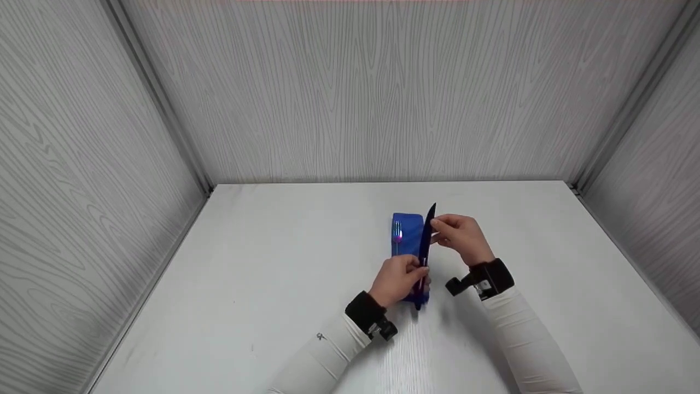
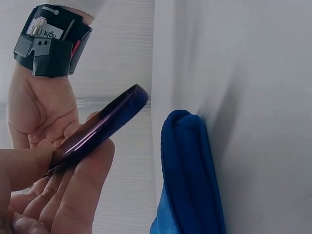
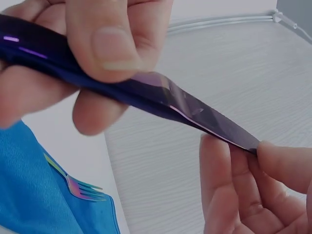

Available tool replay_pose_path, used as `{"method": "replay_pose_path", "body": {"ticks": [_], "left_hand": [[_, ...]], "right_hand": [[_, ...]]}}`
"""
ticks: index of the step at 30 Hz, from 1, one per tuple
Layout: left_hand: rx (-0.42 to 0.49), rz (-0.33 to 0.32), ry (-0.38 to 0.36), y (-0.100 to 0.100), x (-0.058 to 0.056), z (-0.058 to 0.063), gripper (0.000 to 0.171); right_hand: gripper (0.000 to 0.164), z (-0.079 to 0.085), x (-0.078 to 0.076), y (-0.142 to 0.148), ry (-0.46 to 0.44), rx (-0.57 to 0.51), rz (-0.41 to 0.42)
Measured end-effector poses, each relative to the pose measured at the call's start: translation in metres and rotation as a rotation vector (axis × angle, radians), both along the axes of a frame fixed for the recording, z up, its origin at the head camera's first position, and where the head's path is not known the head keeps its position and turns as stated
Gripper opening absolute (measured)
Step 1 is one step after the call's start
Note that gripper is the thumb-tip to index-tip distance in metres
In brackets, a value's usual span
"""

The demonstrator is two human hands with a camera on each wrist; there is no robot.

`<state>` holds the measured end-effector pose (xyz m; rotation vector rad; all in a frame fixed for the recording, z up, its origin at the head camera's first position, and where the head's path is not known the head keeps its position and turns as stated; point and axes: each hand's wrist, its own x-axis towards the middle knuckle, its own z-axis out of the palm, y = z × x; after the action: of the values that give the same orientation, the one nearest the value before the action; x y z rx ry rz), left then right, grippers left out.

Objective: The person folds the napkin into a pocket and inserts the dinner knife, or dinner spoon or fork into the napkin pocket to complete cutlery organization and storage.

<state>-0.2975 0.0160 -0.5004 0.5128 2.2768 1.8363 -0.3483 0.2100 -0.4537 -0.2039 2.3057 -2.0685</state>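
Observation:
A dark purple, shiny table knife (image 1: 427,235) is held up slanting over a blue cloth (image 1: 413,223). My left hand (image 1: 395,279) grips its handle between thumb and fingers, as the right wrist view shows close up. The thumb and fingertips of my right hand (image 1: 465,238) pinch the blade near its tip. On the cloth lies a rainbow-coloured fork (image 3: 83,190), tines toward the far end; my left hand hides its lower part in the head view. In the left wrist view the rounded handle end (image 2: 131,100) sticks out past the fingers, beside the folded cloth edge.
The white table (image 1: 273,246) spreads out around the cloth. Grey wood-grain panels enclose it at the back (image 1: 350,93) and on both sides. Each wrist wears a black band with a small camera, such as the right wrist camera (image 1: 454,286).

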Motion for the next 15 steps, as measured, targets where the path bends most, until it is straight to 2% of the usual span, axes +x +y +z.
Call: {"method": "replay_pose_path", "body": {"ticks": [2,4,6,8,10,13,15], "left_hand": [[-0.041,-0.011,0.014,-0.001,0.000,0.001,0.016],[-0.151,-0.010,0.078,-0.002,0.001,0.004,0.019],[-0.310,0.003,0.167,-0.003,0.003,0.009,0.024],[-0.512,0.031,0.283,-0.004,0.007,0.014,0.027],[-0.701,0.052,0.361,-0.002,0.013,0.017,0.029],[-0.957,0.056,0.458,0.001,0.023,0.018,0.032],[-1.080,0.042,0.493,0.004,0.029,0.017,0.033]], "right_hand": [[0.019,-0.001,-0.001,0.000,-0.001,0.000,0.004],[0.017,-0.003,-0.003,0.000,-0.005,-0.003,0.006],[0.018,-0.004,-0.006,0.001,-0.010,-0.008,0.002],[0.018,-0.005,-0.011,0.003,-0.019,-0.027,-0.015],[0.018,-0.004,-0.019,0.005,-0.027,-0.047,-0.044],[0.018,-0.001,-0.036,0.006,-0.031,-0.067,-0.089],[0.020,0.003,-0.049,0.005,-0.023,-0.064,-0.113]]}}
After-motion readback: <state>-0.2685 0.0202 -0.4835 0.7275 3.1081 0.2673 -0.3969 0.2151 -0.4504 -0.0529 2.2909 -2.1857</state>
